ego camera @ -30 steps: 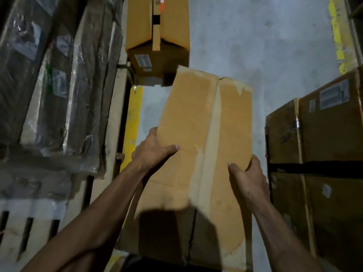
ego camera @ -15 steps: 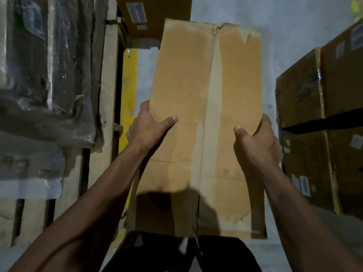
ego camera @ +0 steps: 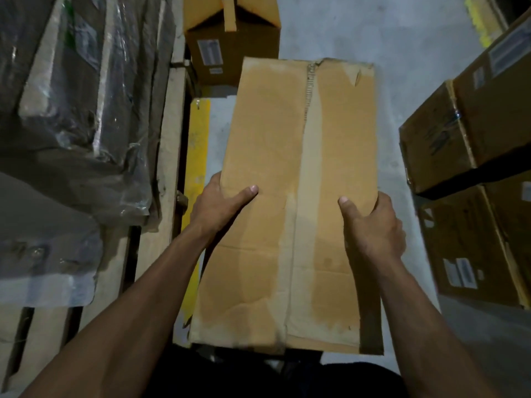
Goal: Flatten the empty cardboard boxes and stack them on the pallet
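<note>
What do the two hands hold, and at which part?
The flattened cardboard box, gripped by left hand and right hand at its two long side edges.

Tan flattened box [ego camera: 270, 173] with paler centre strip, yellow floor stripe [ego camera: 197, 156], grey floor [ego camera: 373, 30]

The flattened box [ego camera: 298, 196] now lies squarer and level between both hands, no longer tilted rightward as a second ago

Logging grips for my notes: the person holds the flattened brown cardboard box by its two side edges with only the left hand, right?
Not quite: the head view shows both hands gripping the flattened brown cardboard box, the left hand and the right hand, one on each side edge.
</note>
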The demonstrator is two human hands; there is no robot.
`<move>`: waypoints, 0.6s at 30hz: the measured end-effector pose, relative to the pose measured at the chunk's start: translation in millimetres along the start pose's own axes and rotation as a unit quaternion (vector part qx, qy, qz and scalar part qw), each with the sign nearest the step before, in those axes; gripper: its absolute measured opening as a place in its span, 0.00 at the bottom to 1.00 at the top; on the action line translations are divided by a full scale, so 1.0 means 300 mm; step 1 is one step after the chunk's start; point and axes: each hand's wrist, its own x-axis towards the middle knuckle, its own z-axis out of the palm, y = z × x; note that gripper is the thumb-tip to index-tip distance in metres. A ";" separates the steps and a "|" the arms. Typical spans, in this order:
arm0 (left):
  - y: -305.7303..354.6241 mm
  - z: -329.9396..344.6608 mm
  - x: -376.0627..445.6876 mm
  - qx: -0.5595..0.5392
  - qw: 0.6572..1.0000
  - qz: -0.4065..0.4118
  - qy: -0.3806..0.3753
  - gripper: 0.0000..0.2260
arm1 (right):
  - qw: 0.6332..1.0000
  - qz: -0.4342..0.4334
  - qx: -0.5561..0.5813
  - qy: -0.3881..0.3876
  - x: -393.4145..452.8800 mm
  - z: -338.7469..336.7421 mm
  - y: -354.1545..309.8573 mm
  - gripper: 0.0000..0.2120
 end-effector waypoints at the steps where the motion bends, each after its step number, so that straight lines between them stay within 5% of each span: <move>1: -0.009 0.005 0.003 -0.001 1.000 0.007 0.002 0.26 | 1.000 -0.004 -0.002 0.005 0.004 0.007 0.009 0.31; 11: -0.084 -0.010 -0.101 -0.137 0.988 0.057 -0.049 0.17 | 1.000 0.008 -0.018 -0.002 -0.125 0.049 0.108 0.36; 18: -0.223 -0.063 -0.317 -0.149 0.984 0.034 -0.087 0.26 | 0.996 0.062 0.062 -0.033 -0.339 0.053 0.202 0.35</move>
